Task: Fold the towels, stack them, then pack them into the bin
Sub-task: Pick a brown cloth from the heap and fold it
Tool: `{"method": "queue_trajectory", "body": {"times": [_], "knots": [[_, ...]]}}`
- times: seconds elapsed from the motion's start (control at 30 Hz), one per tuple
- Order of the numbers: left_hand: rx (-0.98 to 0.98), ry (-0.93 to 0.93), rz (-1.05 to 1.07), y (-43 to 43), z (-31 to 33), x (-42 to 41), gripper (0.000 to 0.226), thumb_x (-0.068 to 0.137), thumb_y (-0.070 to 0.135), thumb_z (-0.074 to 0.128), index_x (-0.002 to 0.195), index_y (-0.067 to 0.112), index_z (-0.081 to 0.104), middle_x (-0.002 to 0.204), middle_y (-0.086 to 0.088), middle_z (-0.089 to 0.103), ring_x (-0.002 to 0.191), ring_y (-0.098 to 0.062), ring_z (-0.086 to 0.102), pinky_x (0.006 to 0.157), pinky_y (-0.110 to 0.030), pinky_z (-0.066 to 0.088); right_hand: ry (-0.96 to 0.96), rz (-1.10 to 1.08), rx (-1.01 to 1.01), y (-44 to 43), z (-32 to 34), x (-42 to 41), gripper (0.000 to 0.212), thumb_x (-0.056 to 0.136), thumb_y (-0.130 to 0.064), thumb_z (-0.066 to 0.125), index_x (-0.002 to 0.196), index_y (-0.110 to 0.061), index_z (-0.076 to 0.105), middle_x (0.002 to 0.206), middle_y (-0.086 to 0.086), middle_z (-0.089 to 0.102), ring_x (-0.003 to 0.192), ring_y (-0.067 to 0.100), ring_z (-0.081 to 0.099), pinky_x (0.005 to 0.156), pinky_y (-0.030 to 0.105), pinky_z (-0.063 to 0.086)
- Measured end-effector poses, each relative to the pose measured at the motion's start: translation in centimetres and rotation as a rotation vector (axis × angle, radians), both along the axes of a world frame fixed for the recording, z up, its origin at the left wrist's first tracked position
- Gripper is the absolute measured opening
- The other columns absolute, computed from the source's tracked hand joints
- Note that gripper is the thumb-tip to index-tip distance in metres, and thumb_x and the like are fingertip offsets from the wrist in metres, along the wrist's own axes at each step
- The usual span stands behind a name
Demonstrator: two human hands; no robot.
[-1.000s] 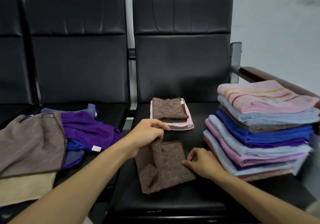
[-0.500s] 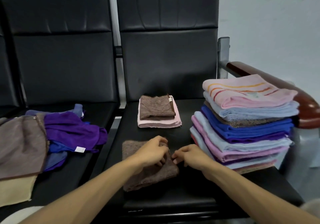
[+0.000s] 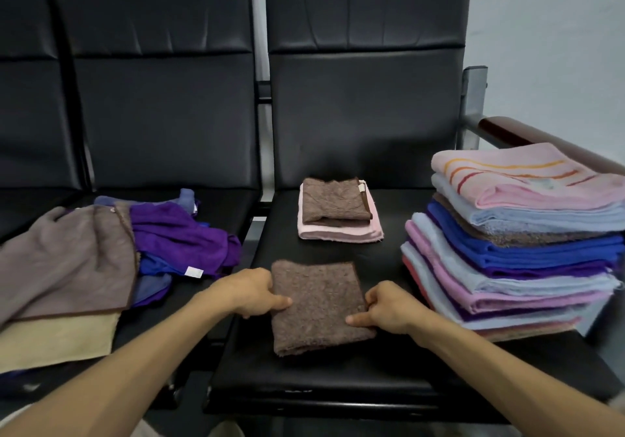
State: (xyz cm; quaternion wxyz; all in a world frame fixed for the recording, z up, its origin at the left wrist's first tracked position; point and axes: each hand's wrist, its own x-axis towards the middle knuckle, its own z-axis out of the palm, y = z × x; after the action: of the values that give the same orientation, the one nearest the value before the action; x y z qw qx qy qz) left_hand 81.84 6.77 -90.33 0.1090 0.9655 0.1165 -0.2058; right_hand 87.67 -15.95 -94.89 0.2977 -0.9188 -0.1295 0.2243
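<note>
The folded towel (image 3: pixel 318 304) lies on the bench (image 3: pixel 338 372) before the small stack (image 3: pixel 338 215). Left hand (image 3: pixel 250 296) and right hand (image 3: pixel 389 311) pinch its opposite edges, thumbs on top, probably to lift it flat.

Both arms bare, reaching forward from lower corners of view, forearms converging toward centre. Left hand (image 3: pixel 252 293): palm down, knuckles up, thumb stretched rightward on top of brown towel (image 3: pixel 318 308), fingers curled at its left edge, tips hidden. Right hand (image 3: pixel 389 308): mirrored pose, thumb pointing leftward on towel's top, fingers bent round its right edge. Wrists straight, right hand slightly nearer camera. Hands apart, not touching each other, towel between them.
</note>
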Motion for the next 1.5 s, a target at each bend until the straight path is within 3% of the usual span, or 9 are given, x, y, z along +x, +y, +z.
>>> {"method": "queue_trajectory", "body": {"times": [0.2, 0.33, 0.53, 0.6, 0.87, 0.97, 1.1, 1.27, 1.5], "knots": [[-0.505, -0.385, 0.128, 0.0, -0.8, 0.8, 0.014, 0.095, 0.026, 0.052, 0.095, 0.013, 0.048, 0.089, -0.005, 0.065, 0.076, -0.017, 0.06, 0.071, -0.036, 0.05, 0.108, -0.087, 0.405, 0.9, 0.8, -1.4, 0.007, 0.088, -0.016, 0.068, 0.088, -0.013, 0.062, 0.079, -0.005, 0.066, 0.069, 0.002, 0.06, 0.062, 0.009, 0.045], [-0.859, -0.631, 0.289, -1.1, -0.5, 1.8, 0.006, 0.099, 0.028, 0.049, 0.1, 0.023, 0.052, 0.088, 0.0, 0.071, 0.085, -0.017, 0.067, 0.085, -0.044, 0.052, 0.053, -0.351, 0.825, 1.4, 0.6, -0.5, 0.027, 0.09, -0.007, 0.062, 0.112, -0.013, 0.049, 0.102, 0.009, 0.07, 0.092, 0.019, 0.068, 0.084, 0.035, 0.055], [-1.18, -0.608, 0.418, -2.9, 0.0, 4.2, 0.051, 0.089, 0.015, 0.064, 0.128, 0.029, 0.033, 0.114, 0.001, 0.061, 0.102, -0.018, 0.062, 0.079, -0.043, 0.058, -0.371, -0.396, 0.841, 2.1, 2.6, 2.7, 0.031, 0.091, -0.009, 0.061, 0.107, -0.031, 0.044, 0.097, -0.008, 0.07, 0.094, 0.008, 0.067, 0.079, 0.028, 0.055], [-1.136, -0.667, 0.377, -2.8, -0.1, 5.4, 0.065, 0.086, 0.006, 0.067, 0.134, 0.03, 0.031, 0.118, -0.001, 0.059, 0.105, -0.018, 0.062, 0.087, -0.042, 0.056, -0.401, -0.421, 0.855, 2.7, 3.1, 3.8, 0.035, 0.091, -0.01, 0.06, 0.101, -0.038, 0.043, 0.099, -0.007, 0.069, 0.093, 0.008, 0.067, 0.076, 0.031, 0.057], [-0.875, -1.003, 0.26, -2.0, 0.3, 13.5, 0.033, 0.087, 0.003, 0.065, 0.103, 0.03, 0.055, 0.111, 0.0, 0.059, 0.1, -0.012, 0.06, 0.088, -0.033, 0.052, -0.553, -0.523, 0.875, 6.0, 5.2, 11.6, 0.028, 0.09, -0.011, 0.063, 0.113, -0.02, 0.05, 0.109, 0.004, 0.069, 0.105, 0.013, 0.06, 0.085, 0.023, 0.043], [-0.77, -0.96, 0.343, -1.5, -0.1, 16.4, 0.029, 0.087, 0.011, 0.067, 0.111, 0.025, 0.057, 0.107, 0.003, 0.057, 0.094, -0.008, 0.056, 0.083, -0.025, 0.045, -0.505, -0.581, 0.835, 6.7, 4.9, 14.4, 0.028, 0.09, -0.015, 0.063, 0.114, -0.02, 0.05, 0.112, 0.004, 0.065, 0.101, 0.015, 0.059, 0.081, 0.025, 0.043], [-0.564, -0.741, 0.391, -1.9, -2.4, 18.8, 0.046, 0.09, 0.017, 0.064, 0.134, 0.011, 0.049, 0.133, -0.009, 0.052, 0.121, -0.024, 0.051, 0.101, -0.031, 0.041, -0.242, -0.535, 0.531, 6.3, 2.0, 17.8, 0.043, 0.089, -0.022, 0.066, 0.124, -0.01, 0.045, 0.123, 0.013, 0.059, 0.106, 0.024, 0.056, 0.084, 0.029, 0.043], [-0.636, -0.701, 0.412, -2.9, -2.5, 18.1, 0.054, 0.095, 0.025, 0.054, 0.145, 0.015, 0.035, 0.138, -0.007, 0.041, 0.115, -0.022, 0.052, 0.102, -0.033, 0.04, -0.237, -0.448, 0.338, 6.6, 3.0, 17.6, 0.048, 0.091, -0.023, 0.063, 0.126, -0.004, 0.037, 0.128, 0.017, 0.053, 0.116, 0.033, 0.051, 0.087, 0.034, 0.041], [-0.81, -0.76, 0.492, 1.0, 1.1, 10.4, 0.034, 0.092, 0.008, 0.052, 0.125, 0.014, 0.059, 0.115, -0.004, 0.063, 0.102, -0.016, 0.059, 0.097, -0.032, 0.046, -0.639, -0.179, -0.03, 8.5, 7.1, 12.4, 0.055, 0.089, -0.009, 0.052, 0.14, -0.014, 0.031, 0.14, 0.015, 0.035, 0.128, 0.035, 0.032, 0.103, 0.044, 0.032]]}}
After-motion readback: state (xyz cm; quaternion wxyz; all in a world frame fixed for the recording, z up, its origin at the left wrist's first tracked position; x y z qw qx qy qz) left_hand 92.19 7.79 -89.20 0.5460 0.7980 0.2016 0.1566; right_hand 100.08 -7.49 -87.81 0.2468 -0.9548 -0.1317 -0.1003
